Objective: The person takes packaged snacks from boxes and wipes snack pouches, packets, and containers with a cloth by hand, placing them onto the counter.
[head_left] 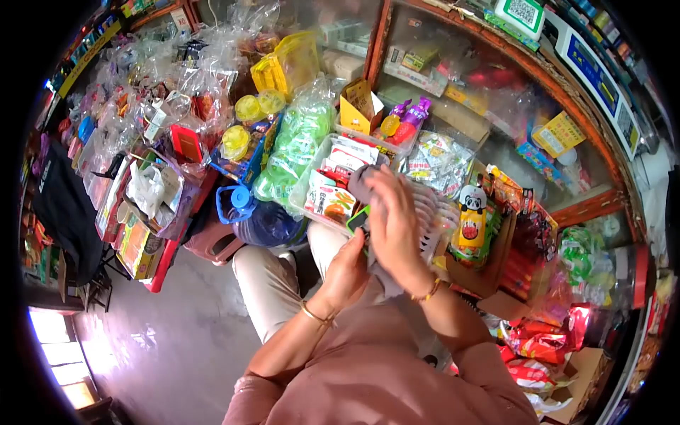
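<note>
My left hand point(345, 273) is closed around a small green-edged object point(358, 219), mostly covered by my hands, so its kind is unclear. Above and to its right, my right hand point(392, 221) presses a dark grey cloth point(363, 185) against that object, its fingers close together. One end of the cloth hangs down between my wrists. Just beyond my hands stands a clear plastic bin point(303, 191) with white and red printed packets point(330, 200) in it. Rows of pale packaged items point(427, 219) lie right of my right hand.
Green bottles in plastic wrap point(296, 145) and a large blue water jug point(269, 225) stand left of the bin. A panda-topped yellow package point(472, 219) sits in a cardboard box at right. Wood-framed glass cabinets point(386, 42) line the back. Grey floor point(184, 340) shows at lower left.
</note>
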A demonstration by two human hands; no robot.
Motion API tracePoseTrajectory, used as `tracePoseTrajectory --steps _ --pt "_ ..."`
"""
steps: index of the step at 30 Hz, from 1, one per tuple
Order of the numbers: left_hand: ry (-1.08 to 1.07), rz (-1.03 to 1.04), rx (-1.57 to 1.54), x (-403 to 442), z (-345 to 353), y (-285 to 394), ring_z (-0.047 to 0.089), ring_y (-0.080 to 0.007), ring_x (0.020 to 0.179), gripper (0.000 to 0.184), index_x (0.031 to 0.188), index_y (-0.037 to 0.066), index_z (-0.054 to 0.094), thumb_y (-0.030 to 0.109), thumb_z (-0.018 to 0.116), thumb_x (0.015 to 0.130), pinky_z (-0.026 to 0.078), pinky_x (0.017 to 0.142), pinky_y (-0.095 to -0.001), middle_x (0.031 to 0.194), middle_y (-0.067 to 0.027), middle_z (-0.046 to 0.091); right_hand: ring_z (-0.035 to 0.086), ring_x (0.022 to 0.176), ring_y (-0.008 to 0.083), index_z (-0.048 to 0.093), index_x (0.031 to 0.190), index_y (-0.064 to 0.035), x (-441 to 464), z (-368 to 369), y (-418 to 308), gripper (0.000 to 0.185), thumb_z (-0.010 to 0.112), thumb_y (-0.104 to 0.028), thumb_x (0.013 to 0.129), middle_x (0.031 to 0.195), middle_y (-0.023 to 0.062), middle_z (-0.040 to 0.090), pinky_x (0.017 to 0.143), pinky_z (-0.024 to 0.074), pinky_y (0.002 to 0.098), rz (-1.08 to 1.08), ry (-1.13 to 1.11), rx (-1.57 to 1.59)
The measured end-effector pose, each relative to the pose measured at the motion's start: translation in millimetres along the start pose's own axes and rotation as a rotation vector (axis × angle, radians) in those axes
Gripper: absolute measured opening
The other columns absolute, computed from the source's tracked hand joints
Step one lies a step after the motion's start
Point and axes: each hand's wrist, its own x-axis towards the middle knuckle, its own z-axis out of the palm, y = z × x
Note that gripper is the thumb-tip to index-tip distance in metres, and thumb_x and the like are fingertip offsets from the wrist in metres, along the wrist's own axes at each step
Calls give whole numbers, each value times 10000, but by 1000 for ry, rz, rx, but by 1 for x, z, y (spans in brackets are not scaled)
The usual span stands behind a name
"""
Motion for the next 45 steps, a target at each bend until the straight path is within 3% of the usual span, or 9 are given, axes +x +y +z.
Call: tracePoseTrajectory --steps 9,13,17,20,27,31,36,41,45 --pt "103 -74 4 -1 -16 14 448 -203 1181 454 1317 112 386 371 357 946 349 998 -359 1298 -71 467 540 1006 292 564 963 -34 8 11 -18 165 544 -89 810 990 131 589 891 394 392 -172 -141 -189" --pt "-25 89 -274 -12 -19 18 450 -264 1197 494 1321 64 397 382 368 944 308 1041 -419 1305 -122 473 599 799 302 567 995 -13 16 -4 28 184 478 -139 894 926 133 609 705 466 361 207 -110 -165" --pt "-56 67 -454 -17 -17 46 411 -289 1234 657 1341 51 365 550 326 915 287 1058 -435 1332 -141 441 476 480 74 512 1114 -31 10 -29 38 256 430 -217 958 705 16 546 472 433 233 607 -16 429" --pt "-127 83 -529 -12 -23 46 431 -299 1218 705 1327 13 361 567 373 892 311 1042 -448 1327 -153 443 544 602 108 496 1118 -9 20 -50 10 249 462 -182 943 870 64 572 554 469 239 415 242 660" --pt "-147 332 -106 -11 -15 24 406 -241 1235 498 1337 66 358 392 345 961 329 1036 -397 1354 -107 410 389 1219 351 484 1178 -76 -18 8 -40 404 551 -238 814 1263 169 446 1042 222 515 -363 -339 -232" --pt "-44 210 -274 -16 8 26 355 -236 1266 580 1368 105 323 495 316 939 254 1068 -399 1380 -71 383 388 1202 422 453 1216 -3 8 20 4 366 464 -102 864 1282 226 431 992 339 455 82 -96 11" --pt "-334 97 -536 -1 -33 43 487 -227 1130 603 1244 88 462 572 369 896 386 972 -384 1207 -96 523 333 1266 385 477 1235 -37 -43 36 -36 383 470 -118 861 1317 178 417 1027 275 496 -233 -223 26" --pt "-62 151 -397 -11 -9 44 426 -280 1203 649 1319 75 387 572 323 906 300 1041 -423 1300 -128 456 338 1253 358 463 1250 -92 -28 29 -29 413 489 -130 840 1313 148 410 1030 240 522 -271 -206 -92" --pt "-26 258 -375 -20 7 48 365 -291 1261 651 1362 87 330 559 311 913 240 1074 -439 1358 -118 402 461 1131 337 423 1217 2 -15 30 -3 339 438 -88 890 1237 194 450 972 346 385 131 66 136"
